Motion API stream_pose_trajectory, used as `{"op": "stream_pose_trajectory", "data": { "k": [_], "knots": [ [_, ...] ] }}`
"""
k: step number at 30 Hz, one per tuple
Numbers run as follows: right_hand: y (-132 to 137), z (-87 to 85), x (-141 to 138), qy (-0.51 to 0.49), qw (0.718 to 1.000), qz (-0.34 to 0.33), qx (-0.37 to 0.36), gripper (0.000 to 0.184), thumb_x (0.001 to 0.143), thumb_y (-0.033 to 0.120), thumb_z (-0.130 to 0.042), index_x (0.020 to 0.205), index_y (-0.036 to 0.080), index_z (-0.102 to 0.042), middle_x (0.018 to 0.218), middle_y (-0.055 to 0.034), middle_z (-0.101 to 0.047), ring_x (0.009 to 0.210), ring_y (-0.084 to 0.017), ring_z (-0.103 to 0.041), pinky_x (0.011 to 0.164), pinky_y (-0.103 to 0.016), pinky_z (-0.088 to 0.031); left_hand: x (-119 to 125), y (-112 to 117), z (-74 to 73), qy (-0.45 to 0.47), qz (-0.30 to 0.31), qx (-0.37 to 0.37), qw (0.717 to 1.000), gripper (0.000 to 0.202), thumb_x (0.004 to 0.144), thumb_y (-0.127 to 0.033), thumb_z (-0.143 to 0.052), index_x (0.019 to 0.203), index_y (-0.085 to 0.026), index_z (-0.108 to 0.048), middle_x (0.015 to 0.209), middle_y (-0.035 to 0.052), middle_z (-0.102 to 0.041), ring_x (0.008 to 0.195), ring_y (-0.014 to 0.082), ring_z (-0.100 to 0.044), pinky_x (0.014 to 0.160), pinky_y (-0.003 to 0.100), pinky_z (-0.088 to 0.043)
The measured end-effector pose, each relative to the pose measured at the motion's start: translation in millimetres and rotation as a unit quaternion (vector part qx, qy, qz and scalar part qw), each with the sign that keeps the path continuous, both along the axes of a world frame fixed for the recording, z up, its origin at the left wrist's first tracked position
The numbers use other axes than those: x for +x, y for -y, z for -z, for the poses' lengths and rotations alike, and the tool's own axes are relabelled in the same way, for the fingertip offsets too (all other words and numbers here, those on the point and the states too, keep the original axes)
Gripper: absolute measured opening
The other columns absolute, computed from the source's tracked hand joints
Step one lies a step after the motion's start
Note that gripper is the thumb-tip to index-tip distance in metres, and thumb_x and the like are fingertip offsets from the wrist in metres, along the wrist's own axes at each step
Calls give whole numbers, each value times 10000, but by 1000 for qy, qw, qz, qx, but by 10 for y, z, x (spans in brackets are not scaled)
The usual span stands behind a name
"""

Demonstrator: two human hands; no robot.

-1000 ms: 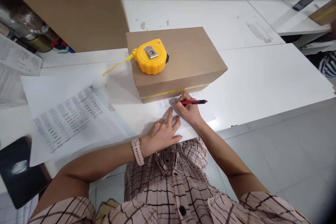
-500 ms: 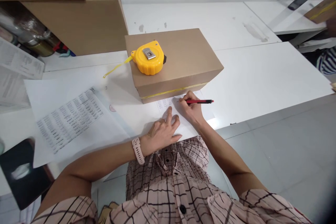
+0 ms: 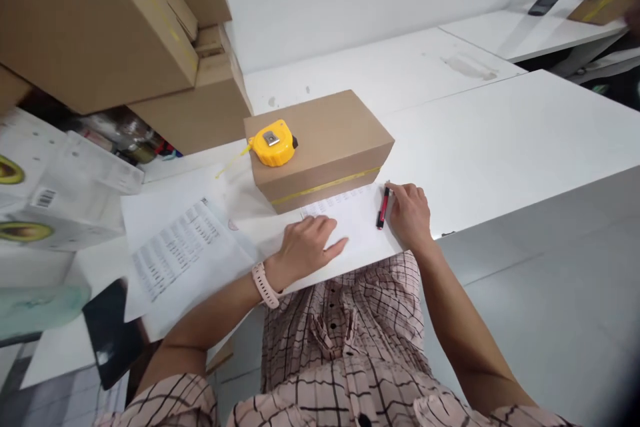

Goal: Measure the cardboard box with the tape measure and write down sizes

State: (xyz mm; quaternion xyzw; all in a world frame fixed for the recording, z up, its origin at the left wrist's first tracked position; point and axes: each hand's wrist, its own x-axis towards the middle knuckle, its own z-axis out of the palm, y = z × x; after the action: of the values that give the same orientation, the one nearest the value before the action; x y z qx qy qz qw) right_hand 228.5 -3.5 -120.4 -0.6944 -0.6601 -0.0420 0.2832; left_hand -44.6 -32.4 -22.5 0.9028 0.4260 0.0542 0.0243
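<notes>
My left hand (image 3: 303, 248) rests on a white printed sheet (image 3: 353, 223) at the table's near edge, fingers loosely bent, thumb stretched out, holding nothing. My right hand (image 3: 411, 213) lies at the sheet's right side, its fingers closed loosely on a red pen (image 3: 383, 207) that points away from me, flat along the paper. Just behind the sheet stands a brown cardboard box (image 3: 330, 140) with yellow tape. A yellow tape measure (image 3: 271, 143) sits on the box's left end, its tape trailing off to the left.
More printed sheets (image 3: 175, 250) lie to the left, beside a black device (image 3: 113, 337) at the table edge. Stacked cardboard boxes (image 3: 100, 20) and avocado-printed cartons (image 3: 35, 200) crowd the left. The white table (image 3: 500, 127) runs right; more tables lie beyond.
My right hand has stopped writing and drawn back to the right, and the pen has turned from pointing sideways to pointing away from me. The view has tilted up and shifted.
</notes>
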Motion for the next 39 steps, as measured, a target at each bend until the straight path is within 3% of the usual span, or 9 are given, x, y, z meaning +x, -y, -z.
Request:
{"op": "stream_pose_trajectory", "data": {
  "k": [5,11,15,17,20,22,25,28,39],
  "knots": [
    [6,-6,-45,2,1000,-7,11,352,940,139,-412,1159,166,-686,1029,-150,-657,939,-290,-526,810,-418,-439,-233,-452,-570,259,-140,230,927,364,913,-383,-626,1226,-198,-605,1309,160,-641,1276,344,-556,1079,530,-415],
    [-5,33,-8,-35,999,-20,29,320,932,144,-435,1120,176,-693,978,-131,-678,907,-284,-563,776,-406,-462,-439,-1038,-626,320,-230,86,915,648,744,-439,-779,1308,-214,-550,1343,152,-615,1280,370,-531,1060,544,-411],
    [66,-79,-69,-106,983,-8,148,304,954,169,-436,1116,184,-692,994,-141,-687,937,-283,-597,788,-426,-497,-392,-953,-623,413,-202,105,882,556,714,-451,-783,1184,-199,-624,1205,118,-682,1172,315,-604,1023,465,-445],
    [126,-309,-180,-186,959,-48,208,275,975,218,-442,1056,207,-704,992,-137,-694,944,-271,-616,815,-438,-516,-308,-788,-706,491,-160,18,856,504,764,-499,-720,1154,-192,-632,1132,103,-708,1063,289,-658,935,419,-501],
    [141,-861,-413,-387,894,-190,126,263,999,327,-468,1074,248,-707,1054,-105,-715,976,-238,-652,866,-430,-549,-163,-563,-856,582,-103,-181,786,497,835,-564,-597,1149,-179,-616,1048,96,-729,891,260,-707,719,342,-546],
    [63,-1245,-556,-523,805,-279,-18,297,1000,426,-490,1138,271,-703,1142,-83,-720,1048,-223,-663,948,-428,-548,-94,-491,-924,593,-99,-244,761,513,829,-571,-601,1162,-181,-604,1038,91,-731,847,248,-712,642,306,-537],
    [-109,-1624,-694,-632,663,-359,-179,347,975,484,-532,1139,238,-713,1103,-96,-735,1019,-210,-675,954,-407,-552,-80,-485,-956,583,-117,-261,760,552,787,-573,-665,1177,-191,-586,1038,79,-724,846,228,-706,623,275,-531],
    [-228,-1758,-749,-674,610,-350,-226,279,891,445,-683,1045,218,-728,970,-65,-721,849,-161,-648,849,-348,-557,-167,-510,-951,572,-131,-261,766,609,757,-595,-693,1204,-197,-576,1048,72,-715,855,220,-696,629,270,-534],
    [-1430,-1860,-387,-669,715,-196,-46,169,763,150,-743,726,177,-580,658,34,-511,564,-67,-396,523,-218,-336,-1132,-985,-1074,586,-219,-148,766,465,764,-496,-686,1057,-134,-673,909,67,-727,628,136,-615,468,206,-403]
  ]
}}
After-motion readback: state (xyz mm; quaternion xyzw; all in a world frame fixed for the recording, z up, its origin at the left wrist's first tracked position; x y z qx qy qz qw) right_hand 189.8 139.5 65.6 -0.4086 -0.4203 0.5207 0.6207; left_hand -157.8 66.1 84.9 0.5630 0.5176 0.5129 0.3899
